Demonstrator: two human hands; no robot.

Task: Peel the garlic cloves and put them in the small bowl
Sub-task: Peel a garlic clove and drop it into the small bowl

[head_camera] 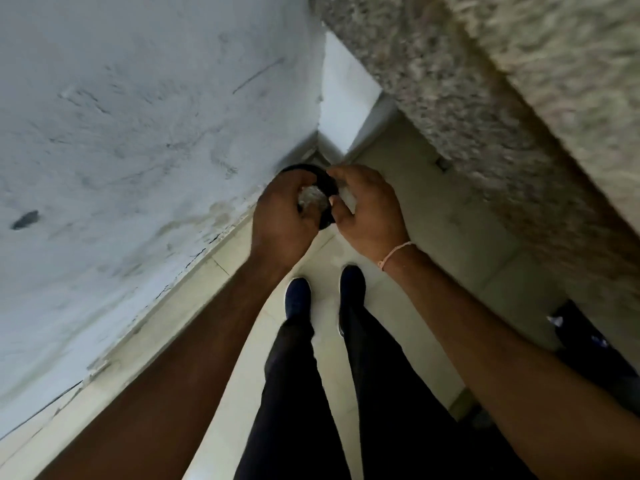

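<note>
I am standing and looking down, with both hands held out in front of me above the floor. My left hand [282,216] curls its fingers round a whitish, papery clump that looks like garlic skins [313,199]. My right hand [367,209] is close beside it, its fingers pinching a small white piece [347,199]. Under and between the hands is a black round container [323,176], partly hidden, in the corner of the room. The picture is blurred, so I cannot tell whether the hands touch the container. No small bowl or whole cloves are visible.
A pale scuffed wall [138,133] runs along the left. A speckled stone counter edge [502,116] runs along the right. My legs and dark shoes [298,299] stand on the light tiled floor [433,220]. A dark object [585,344] lies under the counter at right.
</note>
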